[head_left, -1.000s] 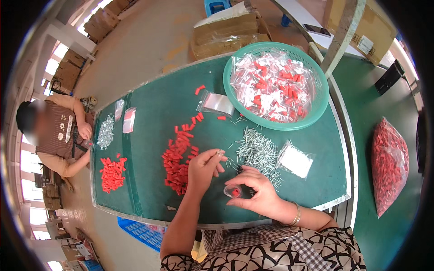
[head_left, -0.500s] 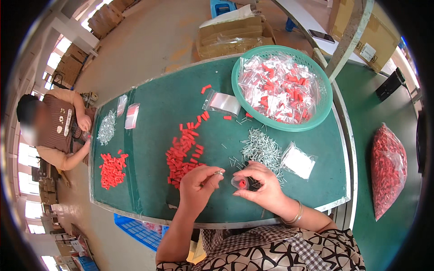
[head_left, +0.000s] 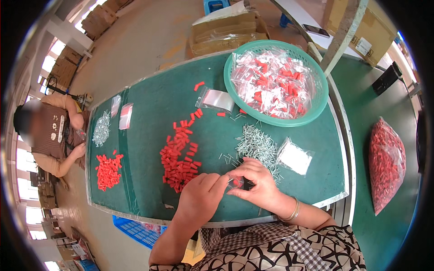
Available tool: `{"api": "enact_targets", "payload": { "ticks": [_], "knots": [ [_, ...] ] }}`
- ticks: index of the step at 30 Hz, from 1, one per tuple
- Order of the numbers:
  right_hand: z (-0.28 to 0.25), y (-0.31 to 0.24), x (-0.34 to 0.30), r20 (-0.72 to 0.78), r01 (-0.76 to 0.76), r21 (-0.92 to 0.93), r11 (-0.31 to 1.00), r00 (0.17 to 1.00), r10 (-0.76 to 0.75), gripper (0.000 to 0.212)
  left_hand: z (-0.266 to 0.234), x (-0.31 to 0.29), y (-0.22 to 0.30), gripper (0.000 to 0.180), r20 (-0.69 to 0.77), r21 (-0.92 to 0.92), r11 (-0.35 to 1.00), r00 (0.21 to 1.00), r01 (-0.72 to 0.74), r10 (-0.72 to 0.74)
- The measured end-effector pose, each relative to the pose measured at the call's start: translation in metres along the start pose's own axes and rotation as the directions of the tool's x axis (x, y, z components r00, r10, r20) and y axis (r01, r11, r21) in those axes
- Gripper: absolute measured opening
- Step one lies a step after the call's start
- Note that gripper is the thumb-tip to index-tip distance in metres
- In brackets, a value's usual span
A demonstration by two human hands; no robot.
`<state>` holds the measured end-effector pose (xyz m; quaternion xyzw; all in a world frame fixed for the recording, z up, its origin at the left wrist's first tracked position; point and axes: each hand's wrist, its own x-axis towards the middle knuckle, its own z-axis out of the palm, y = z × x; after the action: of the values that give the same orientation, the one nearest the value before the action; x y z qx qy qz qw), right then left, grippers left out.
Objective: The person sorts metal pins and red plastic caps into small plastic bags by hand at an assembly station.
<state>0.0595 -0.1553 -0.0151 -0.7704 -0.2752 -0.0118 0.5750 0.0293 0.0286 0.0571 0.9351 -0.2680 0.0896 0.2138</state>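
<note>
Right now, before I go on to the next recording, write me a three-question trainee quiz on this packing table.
1. True or false: the green basket holds filled clear bags with red pieces inside.
2. What lies directly beyond the right hand? A. a pile of small silver metal pieces B. a blue crate C. a roll of tape
3. Fill in: both hands meet over a small clear ____, pinched between left hand and right.

Key: 1 true; 2 A; 3 bag. The loose red plastic pieces lie on the green table just beyond the left hand.
</note>
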Motion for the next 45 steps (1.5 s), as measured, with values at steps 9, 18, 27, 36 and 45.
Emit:
{"api": "enact_targets", "payload": {
  "ticks": [9,18,27,36,45],
  "knots": [
    [-0.001,-0.001,0.0,-0.013,0.002,0.018,1.0,1.0,-0.002,0.038,-0.003,-0.001,0.0,0.03,-0.025,-0.132,0.99,0.998,0.048,-0.052],
    [-0.001,-0.002,0.0,-0.006,0.02,0.034,0.999,1.0,-0.019,0.04,-0.002,-0.004,0.002,0.033,-0.038,-0.122,0.992,0.999,0.034,-0.038],
    [-0.005,0.01,-0.009,0.333,-0.362,0.901,0.238,0.93,0.154,0.039,-0.016,-0.008,0.012,0.021,-0.188,-0.417,0.885,0.933,0.207,-0.306],
    [-0.001,0.016,-0.005,0.309,-0.324,0.945,0.049,0.931,0.197,0.038,-0.017,-0.002,0.009,0.02,-0.254,-0.397,0.908,0.934,0.134,-0.25],
    [0.004,0.003,-0.002,0.064,-0.121,0.34,0.933,0.992,0.105,0.044,-0.011,0.0,0.013,0.037,-0.071,0.104,0.995,0.997,-0.005,0.012]
  ]
}}
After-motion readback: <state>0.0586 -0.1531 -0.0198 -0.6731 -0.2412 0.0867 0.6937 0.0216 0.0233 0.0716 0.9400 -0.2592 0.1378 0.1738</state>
